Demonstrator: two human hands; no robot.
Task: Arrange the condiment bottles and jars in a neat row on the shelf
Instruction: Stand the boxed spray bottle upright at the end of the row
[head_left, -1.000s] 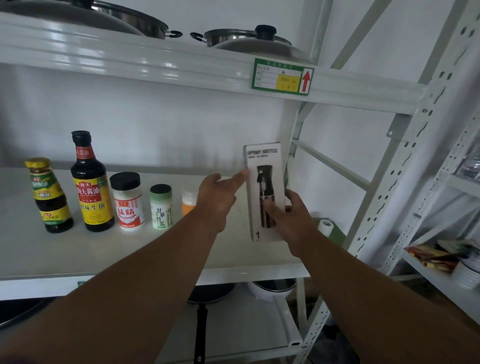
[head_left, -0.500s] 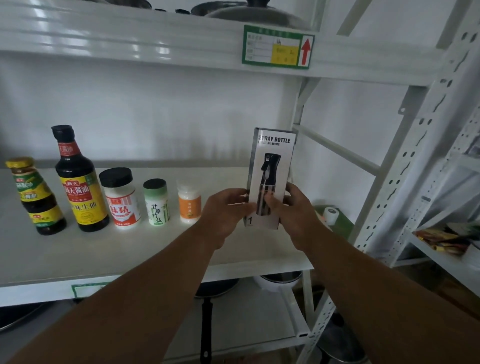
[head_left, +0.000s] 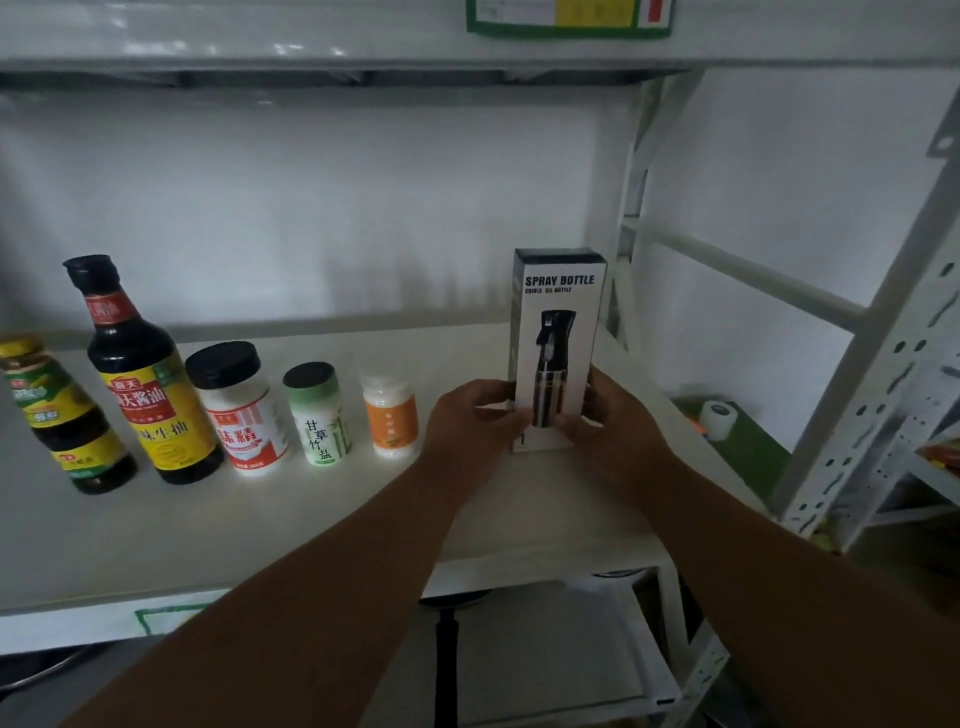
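box joins the row

we pinch the spray bottle box (head_left: 558, 332) low on both sides, left hand (head_left: 470, 415) and right hand (head_left: 615, 421), which we judge steadies it upright. it stands near the orange-label jar (head_left: 390, 415), right of the soy sauce bottle (head_left: 140, 374), on the shelf (head_left: 260, 519), probably to extend the line.

The white box (head_left: 558, 332) reads "SPRAY BOTTLE"; its lower corner shows "1".
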